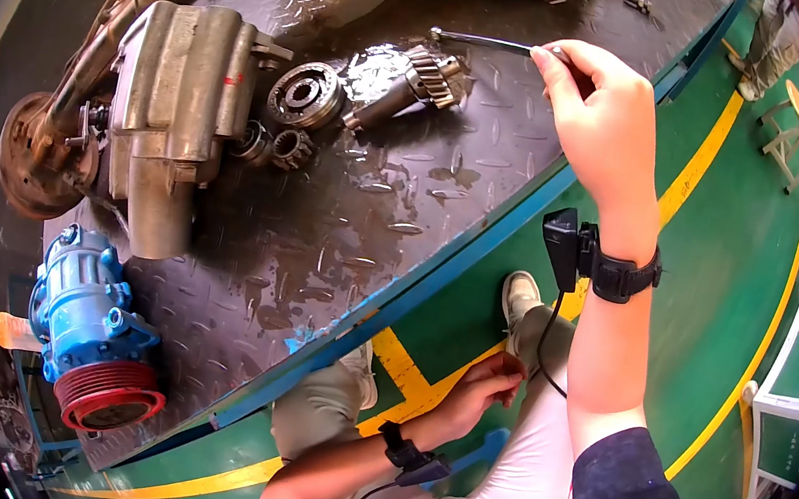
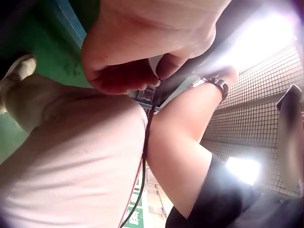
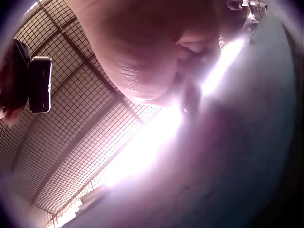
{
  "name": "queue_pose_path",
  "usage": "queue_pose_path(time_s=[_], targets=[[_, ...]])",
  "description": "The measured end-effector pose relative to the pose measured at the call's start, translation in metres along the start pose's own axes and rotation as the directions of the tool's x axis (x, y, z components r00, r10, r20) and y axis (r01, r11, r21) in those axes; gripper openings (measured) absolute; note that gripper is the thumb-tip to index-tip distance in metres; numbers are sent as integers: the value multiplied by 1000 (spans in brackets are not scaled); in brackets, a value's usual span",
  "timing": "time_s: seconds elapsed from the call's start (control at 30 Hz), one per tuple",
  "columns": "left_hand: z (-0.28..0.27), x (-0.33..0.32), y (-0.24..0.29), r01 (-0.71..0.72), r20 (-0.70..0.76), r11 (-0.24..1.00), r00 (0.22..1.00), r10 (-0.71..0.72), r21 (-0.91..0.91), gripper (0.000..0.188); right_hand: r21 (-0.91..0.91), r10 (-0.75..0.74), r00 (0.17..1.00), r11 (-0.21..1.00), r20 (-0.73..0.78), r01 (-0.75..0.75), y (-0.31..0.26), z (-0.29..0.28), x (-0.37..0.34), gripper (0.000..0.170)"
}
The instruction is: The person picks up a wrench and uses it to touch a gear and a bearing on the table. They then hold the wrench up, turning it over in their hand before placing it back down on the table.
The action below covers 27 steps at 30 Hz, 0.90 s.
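One metal tool (image 1: 487,42) juts leftward from the right hand (image 1: 606,120).

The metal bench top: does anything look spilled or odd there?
Yes: a shiny, wet-looking patch lies beside the helical gear shaft, and dark, damp-looking blotches spread nearer the blue edge. It looks like spilled liquid; which liquid, I cannot tell.

Shows as a slim, straight, silver-grey metal tool (image 1: 487,42), shiny along the shaft, with a small rounded head. Pinched at one end in the right grip (image 1: 609,126), that end partly hidden by fingers. Extends over the bench (image 1: 490,176), apart from the geared shaft (image 1: 407,92), lengthwise beyond its toothed end. Contact with the bench unclear.
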<state>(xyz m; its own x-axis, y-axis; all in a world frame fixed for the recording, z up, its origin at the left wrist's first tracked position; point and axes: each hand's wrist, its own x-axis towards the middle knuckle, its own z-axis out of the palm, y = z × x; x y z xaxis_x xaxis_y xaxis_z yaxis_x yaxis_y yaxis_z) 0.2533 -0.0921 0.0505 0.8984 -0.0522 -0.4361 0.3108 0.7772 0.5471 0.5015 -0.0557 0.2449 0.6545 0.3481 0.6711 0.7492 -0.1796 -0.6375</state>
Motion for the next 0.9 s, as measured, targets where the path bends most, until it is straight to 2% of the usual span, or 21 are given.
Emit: queue_pose_path(time_s=[0.07,0.23,0.33,0.43,0.53,0.63,0.73,0.9], targets=[[-5,1,1,-13,-20,1000,1000,13,-9,11,-44,-19,999,999,-48,17,3,4,1,14],[-8,-4,11,-23,-28,995,999,20,-96,10,-9,101,995,995,1,-101,-3,5,1,17],[-8,-6,17,-41,-10,992,999,40,-122,10,-99,53,997,993,-60,-58,1,12,1,16],[-7,-8,22,-52,-16,989,999,50,-137,10,-72,58,997,996,-46,-61,0,14,1,16],[-5,-8,21,-62,-22,989,998,60,-136,10,-62,1,1000,998,7,0,3,17,2,17],[-5,-8,19,-65,-24,991,998,62,-117,10,-143,7,999,990,-43,-13,7,20,2,17],[-5,-8,19,-75,-22,990,997,73,-122,9,-102,43,998,994,53,-38,-2,15,3,17],[-10,-5,19,-80,-11,990,997,79,-119,11,-145,-35,999,989,-2,34,7,20,1,17]])
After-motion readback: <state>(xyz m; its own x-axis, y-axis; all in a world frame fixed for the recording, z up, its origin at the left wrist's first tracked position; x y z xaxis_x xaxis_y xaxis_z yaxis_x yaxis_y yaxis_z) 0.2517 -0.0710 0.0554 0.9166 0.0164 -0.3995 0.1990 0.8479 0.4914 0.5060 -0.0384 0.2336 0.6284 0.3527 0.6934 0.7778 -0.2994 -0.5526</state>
